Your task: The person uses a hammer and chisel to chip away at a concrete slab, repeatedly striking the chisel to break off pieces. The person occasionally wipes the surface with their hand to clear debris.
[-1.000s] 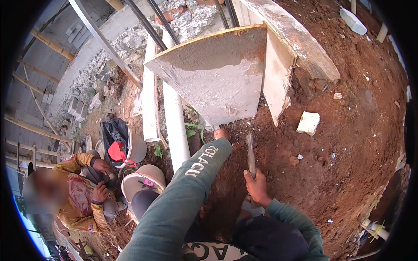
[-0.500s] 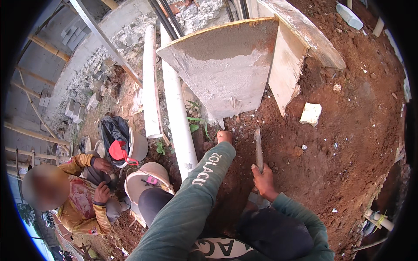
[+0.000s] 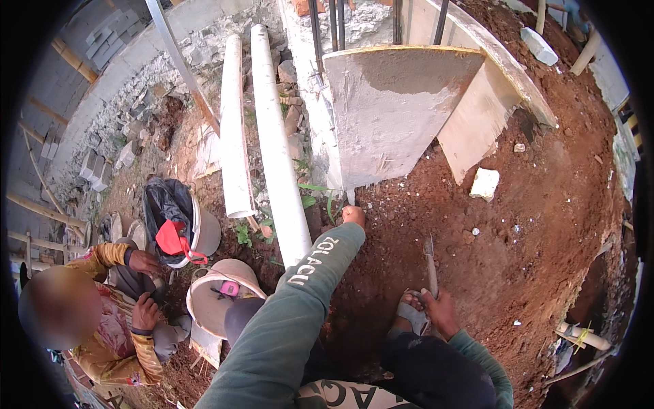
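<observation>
My left hand [image 3: 354,215] reaches forward, its fingers closed around a pale narrow piece [image 3: 351,197]. That piece stands up from the fist at the lower left corner of a grey cement-smeared panel [image 3: 392,123]. Lower right, my right hand [image 3: 441,313] grips a wooden-handled tool [image 3: 432,273] with a narrow grey head pointing away from me. The exact kind of tool is unclear from this angle. It is held above the reddish soil, beside my sandalled foot [image 3: 411,310], apart from the panel.
Two white pipes [image 3: 276,136] lie left of my left arm. A pale bucket [image 3: 204,296] holds a pink object; another bucket [image 3: 206,228] carries a black bag and red cloth. A co-worker [image 3: 112,313] crouches left. A whitish block [image 3: 484,184] rests on the soil.
In view, the panel has shifted right and down. My right hand and its tool are lower and farther right, nearer my body. My left hand keeps its hold at the panel's corner.
</observation>
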